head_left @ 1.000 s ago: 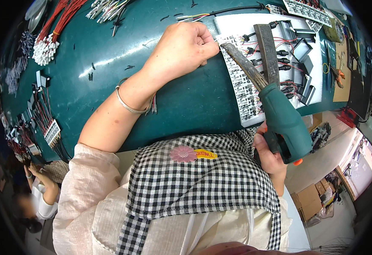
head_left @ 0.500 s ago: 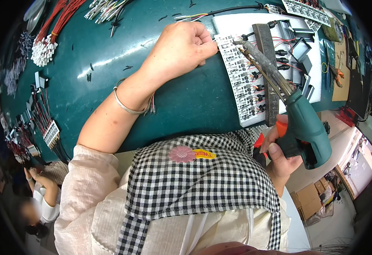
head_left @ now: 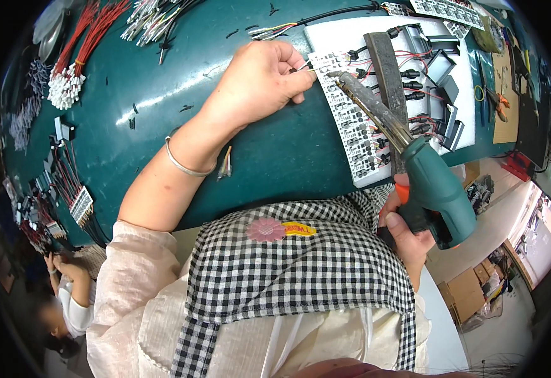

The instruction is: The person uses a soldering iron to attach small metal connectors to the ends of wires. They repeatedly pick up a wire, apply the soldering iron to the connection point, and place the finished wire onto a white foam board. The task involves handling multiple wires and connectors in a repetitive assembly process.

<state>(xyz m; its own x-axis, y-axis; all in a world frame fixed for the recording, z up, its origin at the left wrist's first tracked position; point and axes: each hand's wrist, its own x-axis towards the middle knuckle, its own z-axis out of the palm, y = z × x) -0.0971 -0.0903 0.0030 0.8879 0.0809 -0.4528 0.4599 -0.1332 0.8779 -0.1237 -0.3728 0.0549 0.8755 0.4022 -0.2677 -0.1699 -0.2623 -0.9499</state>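
Note:
My left hand (head_left: pixel 264 79) is closed in a pinch at the left edge of a white circuit board panel (head_left: pixel 354 148). Between its fingertips a thin wire (head_left: pixel 304 65) shows, reaching the panel's upper left corner. In my right hand (head_left: pixel 409 240) is a green soldering gun (head_left: pixel 438 186) with an orange trigger, its long metal nose slanting up and left across the panel. The gun's tip is over the panel's upper part, just right of my left fingers; whether it touches is unclear. A dark metal bar (head_left: pixel 385 75) lies along the panel, across the wires.
A white foam sheet (head_left: pixel 332 34) carries the panel, black connectors and small dark housings (head_left: pixel 440 67). Red wires with white plugs (head_left: pixel 66 88) lie far left, cable ends (head_left: pixel 152 25) beside them. Orange-handled pliers (head_left: pixel 501 104) lie right. Another person (head_left: pixel 77 302) sits lower left.
The soldering gun's tip has come slightly nearer to me along the panel. The wire at my left fingertips shows more plainly. The whole view has shifted a little.

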